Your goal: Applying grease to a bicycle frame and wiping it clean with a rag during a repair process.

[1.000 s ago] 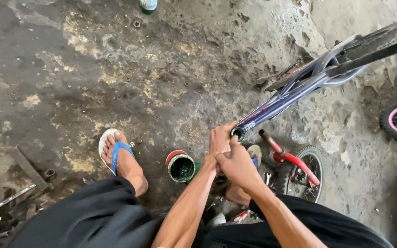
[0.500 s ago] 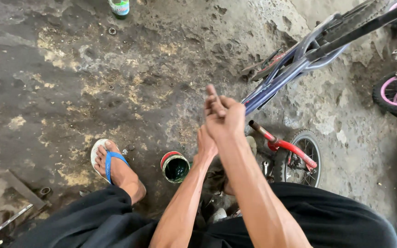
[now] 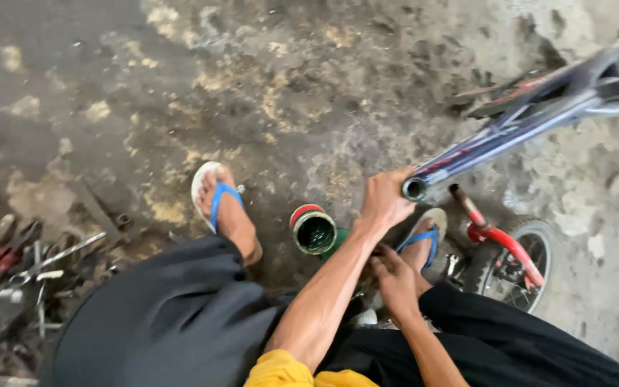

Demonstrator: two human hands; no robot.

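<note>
Gripping the open end of a dark bicycle frame tube (image 3: 467,154), left hand (image 3: 385,201) wrapped with fingers clamped just behind the tube mouth. Lower, right hand (image 3: 395,279) down near the sandalled foot (image 3: 420,240), fingers curled, contents impossible to tell. Just left of those fingers, an open green tin (image 3: 314,231); to their right, a red fork and small wheel (image 3: 514,261). Best kept steady, tube end held level and close.
</note>
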